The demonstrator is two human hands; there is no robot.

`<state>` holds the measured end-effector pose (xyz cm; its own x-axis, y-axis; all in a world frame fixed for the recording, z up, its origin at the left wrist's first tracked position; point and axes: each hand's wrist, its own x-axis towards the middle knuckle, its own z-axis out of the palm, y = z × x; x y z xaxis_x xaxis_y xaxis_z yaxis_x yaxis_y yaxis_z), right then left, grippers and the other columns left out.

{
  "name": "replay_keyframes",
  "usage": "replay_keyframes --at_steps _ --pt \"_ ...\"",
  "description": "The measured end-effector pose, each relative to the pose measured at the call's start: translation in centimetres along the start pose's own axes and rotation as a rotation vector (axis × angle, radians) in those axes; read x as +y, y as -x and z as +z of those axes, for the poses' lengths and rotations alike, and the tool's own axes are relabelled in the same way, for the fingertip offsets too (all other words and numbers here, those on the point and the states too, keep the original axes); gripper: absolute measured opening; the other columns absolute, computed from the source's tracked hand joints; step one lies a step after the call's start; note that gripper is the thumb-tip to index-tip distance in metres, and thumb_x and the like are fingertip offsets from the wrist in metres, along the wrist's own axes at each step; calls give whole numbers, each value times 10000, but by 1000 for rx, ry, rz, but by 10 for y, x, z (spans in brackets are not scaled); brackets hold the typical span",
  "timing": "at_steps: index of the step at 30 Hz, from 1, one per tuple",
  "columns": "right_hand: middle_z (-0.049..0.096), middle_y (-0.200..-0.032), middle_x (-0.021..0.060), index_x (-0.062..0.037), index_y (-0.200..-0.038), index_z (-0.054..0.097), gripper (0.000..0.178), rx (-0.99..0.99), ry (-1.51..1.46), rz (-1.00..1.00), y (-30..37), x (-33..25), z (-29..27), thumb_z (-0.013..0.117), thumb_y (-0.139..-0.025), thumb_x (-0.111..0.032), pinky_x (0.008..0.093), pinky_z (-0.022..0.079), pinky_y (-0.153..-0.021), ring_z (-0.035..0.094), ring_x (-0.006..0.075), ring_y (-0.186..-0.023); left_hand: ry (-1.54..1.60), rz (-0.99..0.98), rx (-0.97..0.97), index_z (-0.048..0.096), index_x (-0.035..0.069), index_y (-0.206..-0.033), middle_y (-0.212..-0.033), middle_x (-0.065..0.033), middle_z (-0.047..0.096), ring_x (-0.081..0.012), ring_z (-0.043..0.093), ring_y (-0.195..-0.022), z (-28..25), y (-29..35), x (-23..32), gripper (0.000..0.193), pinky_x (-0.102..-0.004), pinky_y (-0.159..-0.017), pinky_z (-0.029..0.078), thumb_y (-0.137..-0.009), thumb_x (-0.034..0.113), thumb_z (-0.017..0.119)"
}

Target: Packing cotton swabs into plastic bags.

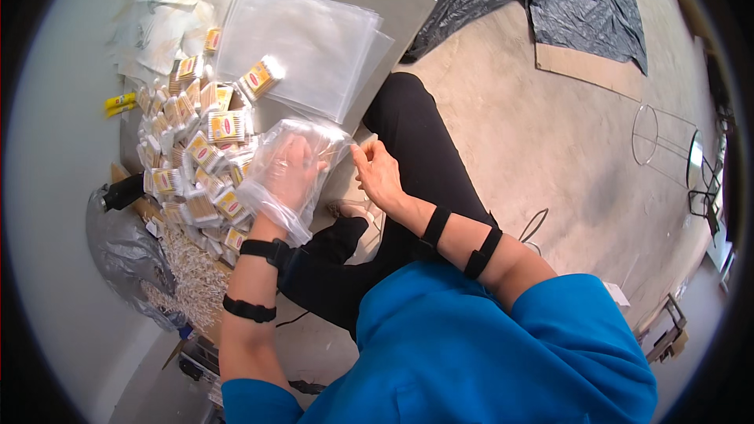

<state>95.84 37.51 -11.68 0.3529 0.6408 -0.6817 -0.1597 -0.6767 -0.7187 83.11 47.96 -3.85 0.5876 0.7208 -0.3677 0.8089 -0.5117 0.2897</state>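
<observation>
A clear plastic bag [334,140] is pulled over my left hand [289,173], its crumpled mouth hanging around the wrist. Through the film the left fingers look spread, with nothing visible between them. My right hand [379,170] pinches the bag's edge on the far right, thumb and index finger together. Just left of the bag lies a heap of small clear packs of cotton swabs [226,126] with yellow and white labels. One separate pack [260,77] rests on a stack of flat clear plastic bags [302,43] beyond my hands.
Loose cotton swabs [192,279] are piled at the near left, beside a grey plastic bag [118,243]. Two yellow tubes [120,104] lie at the heap's left edge. Black plastic sheeting [585,4] covers cardboard on the floor, and a wire frame [646,135] stands at right.
</observation>
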Motion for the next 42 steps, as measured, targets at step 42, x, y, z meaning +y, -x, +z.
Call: replay_keyframes --at_steps 42 --pt "659 -695 57 21 -780 656 233 -133 55 -89 -4 -20 6 609 -874 -187 247 483 -538 608 99 -584 217 -108 25 162 -83 -1425 -1313 -276 373 -404 374 -1247 18 12 -24 874 -385 -1062 310 -755 98 692"
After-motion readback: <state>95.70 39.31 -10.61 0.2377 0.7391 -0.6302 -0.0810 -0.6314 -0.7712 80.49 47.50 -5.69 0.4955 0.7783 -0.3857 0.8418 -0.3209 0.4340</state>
